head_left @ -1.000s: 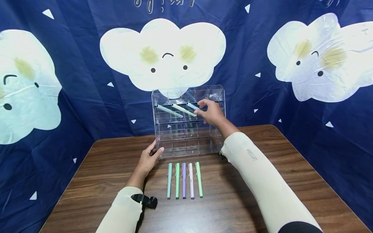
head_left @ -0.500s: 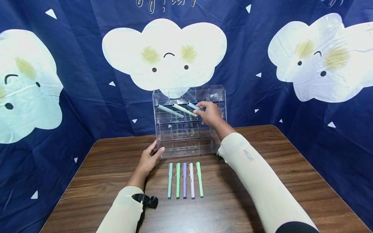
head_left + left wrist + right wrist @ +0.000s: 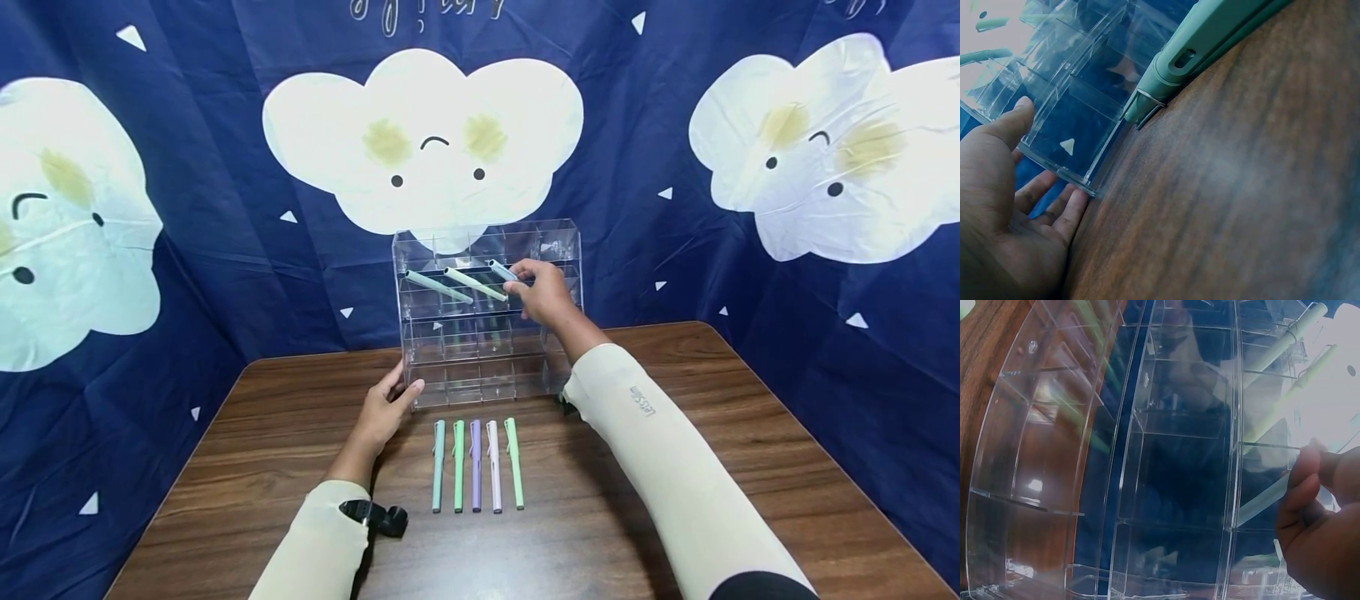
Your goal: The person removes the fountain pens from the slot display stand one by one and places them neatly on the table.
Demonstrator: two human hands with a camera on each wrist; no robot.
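Note:
A clear acrylic rack [image 3: 461, 390] with tiered compartments stands upright at the back of the table. My right hand [image 3: 546, 293] pinches a light-blue pen [image 3: 501, 269] at its upper tier; in the right wrist view, that pen's lower end slants into a compartment. To its left, a pale teal pen [image 3: 437, 287] and a pale green pen [image 3: 477, 284] lean in the same tier. My left hand [image 3: 381, 414] holds the rack's lower left corner, thumb in front and fingers around the side. In the left wrist view a teal pen [image 3: 1210, 37] lies close by.
In front of the rack, a row of capped pens lies on the wooden table [image 3: 247, 467]: teal, green [image 3: 458, 465], purple [image 3: 476, 465], pale lilac [image 3: 494, 465] and light green [image 3: 515, 465]. A blue cloth backdrop [image 3: 225, 250] with clouds hangs behind.
My right hand has shifted slightly to the right with the light-blue pen, whose upper end now sits farther from the pale green pen. My left hand stays at the rack's corner.

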